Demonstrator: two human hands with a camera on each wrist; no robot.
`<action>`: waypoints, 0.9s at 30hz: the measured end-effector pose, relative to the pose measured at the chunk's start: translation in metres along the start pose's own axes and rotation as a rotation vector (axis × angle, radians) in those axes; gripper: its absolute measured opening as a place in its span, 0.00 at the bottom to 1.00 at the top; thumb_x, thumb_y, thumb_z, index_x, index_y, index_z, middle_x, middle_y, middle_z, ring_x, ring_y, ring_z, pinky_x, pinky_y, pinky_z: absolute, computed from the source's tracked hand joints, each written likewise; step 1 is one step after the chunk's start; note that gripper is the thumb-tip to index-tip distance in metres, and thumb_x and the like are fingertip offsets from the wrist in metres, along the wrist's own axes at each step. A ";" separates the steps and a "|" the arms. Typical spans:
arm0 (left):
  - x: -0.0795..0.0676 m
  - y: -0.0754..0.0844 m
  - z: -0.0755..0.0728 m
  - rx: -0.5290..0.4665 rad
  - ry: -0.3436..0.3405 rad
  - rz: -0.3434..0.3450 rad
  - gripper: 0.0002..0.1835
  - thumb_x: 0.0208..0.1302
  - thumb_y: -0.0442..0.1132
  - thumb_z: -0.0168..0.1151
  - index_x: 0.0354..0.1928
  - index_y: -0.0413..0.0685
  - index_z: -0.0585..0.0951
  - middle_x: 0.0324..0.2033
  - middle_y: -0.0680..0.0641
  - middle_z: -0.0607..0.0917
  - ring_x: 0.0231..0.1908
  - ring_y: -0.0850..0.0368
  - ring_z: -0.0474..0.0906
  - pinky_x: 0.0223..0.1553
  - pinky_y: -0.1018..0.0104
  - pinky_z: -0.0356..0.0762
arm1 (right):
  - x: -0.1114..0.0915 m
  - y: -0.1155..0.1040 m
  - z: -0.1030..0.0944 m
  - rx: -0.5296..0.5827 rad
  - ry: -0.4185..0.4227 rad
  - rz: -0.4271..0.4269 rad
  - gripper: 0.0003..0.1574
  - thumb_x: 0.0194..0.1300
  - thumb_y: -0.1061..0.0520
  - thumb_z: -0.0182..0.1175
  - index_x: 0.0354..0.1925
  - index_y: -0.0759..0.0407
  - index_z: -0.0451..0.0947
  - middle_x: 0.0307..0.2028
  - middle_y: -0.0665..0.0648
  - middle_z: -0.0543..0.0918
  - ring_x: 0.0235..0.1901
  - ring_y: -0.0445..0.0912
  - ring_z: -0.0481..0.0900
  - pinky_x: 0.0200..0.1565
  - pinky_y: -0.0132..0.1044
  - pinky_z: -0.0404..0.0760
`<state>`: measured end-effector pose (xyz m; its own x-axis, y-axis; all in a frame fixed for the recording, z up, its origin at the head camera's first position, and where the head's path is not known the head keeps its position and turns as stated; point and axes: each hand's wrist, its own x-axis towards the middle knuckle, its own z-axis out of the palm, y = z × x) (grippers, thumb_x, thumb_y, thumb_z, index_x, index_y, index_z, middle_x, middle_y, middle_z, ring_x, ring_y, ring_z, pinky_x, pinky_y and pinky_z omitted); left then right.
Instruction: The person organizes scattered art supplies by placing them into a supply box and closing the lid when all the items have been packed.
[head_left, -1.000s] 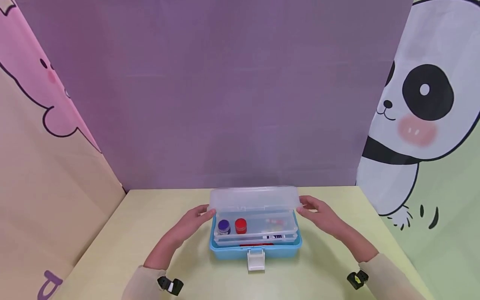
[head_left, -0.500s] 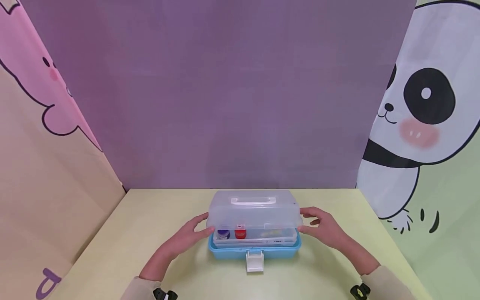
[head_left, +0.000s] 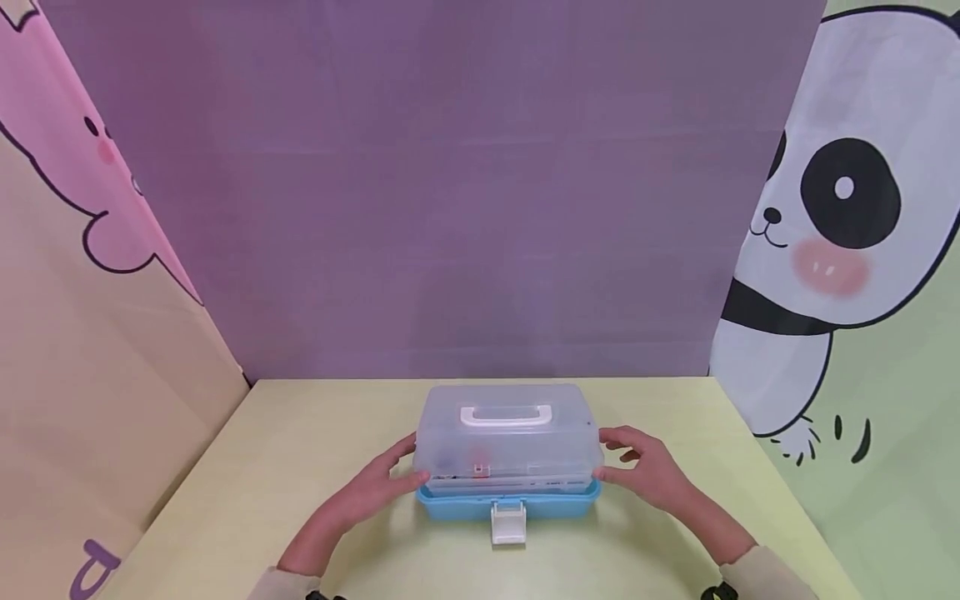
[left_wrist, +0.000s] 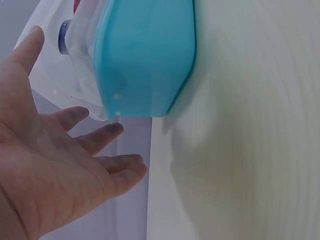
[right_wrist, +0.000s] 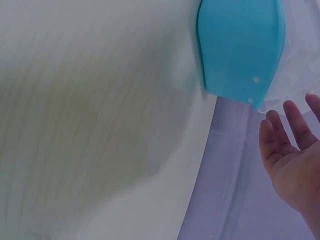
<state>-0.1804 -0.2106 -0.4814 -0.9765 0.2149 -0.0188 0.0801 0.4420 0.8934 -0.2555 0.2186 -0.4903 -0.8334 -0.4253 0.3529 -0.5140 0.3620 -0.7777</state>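
A storage box with a light blue base (head_left: 546,505) stands on the table, its clear lid (head_left: 442,425) tilted down nearly onto the base. A white carrying handle (head_left: 506,420) tops the lid, and a white front latch (head_left: 508,523) hangs loose. My left hand (head_left: 370,492) is at the lid's left end, thumb near its front corner; the left wrist view has the fingers spread. At the right end my right hand (head_left: 654,473) has its thumb at the lid's corner, fingers extended behind. Through the plastic show a purple-capped jar (left_wrist: 64,37) and a blurred red one.
The box sits near the back of a pale yellow table (head_left: 330,417). Behind it rises a purple backdrop (head_left: 480,192). Side panels carry a pink cartoon figure (head_left: 120,237) on the left and a panda (head_left: 847,192) on the right.
The lid has swung forward and down from standing open, now covering the inner tray and jars. Both hands have come down and forward with it.
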 end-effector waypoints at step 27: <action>0.000 -0.012 0.020 -0.176 -0.071 -0.010 0.50 0.61 0.38 0.69 0.76 0.49 0.46 0.61 0.35 0.65 0.50 0.44 0.76 0.47 0.56 0.78 | -0.020 0.010 0.014 -0.066 0.002 0.001 0.39 0.49 0.49 0.76 0.58 0.60 0.77 0.43 0.53 0.85 0.44 0.58 0.81 0.40 0.40 0.81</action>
<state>-0.1775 -0.1981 -0.5014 -0.9598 0.2753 -0.0544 0.0279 0.2865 0.9577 -0.2413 0.2192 -0.5118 -0.8346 -0.4230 0.3529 -0.5250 0.4162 -0.7424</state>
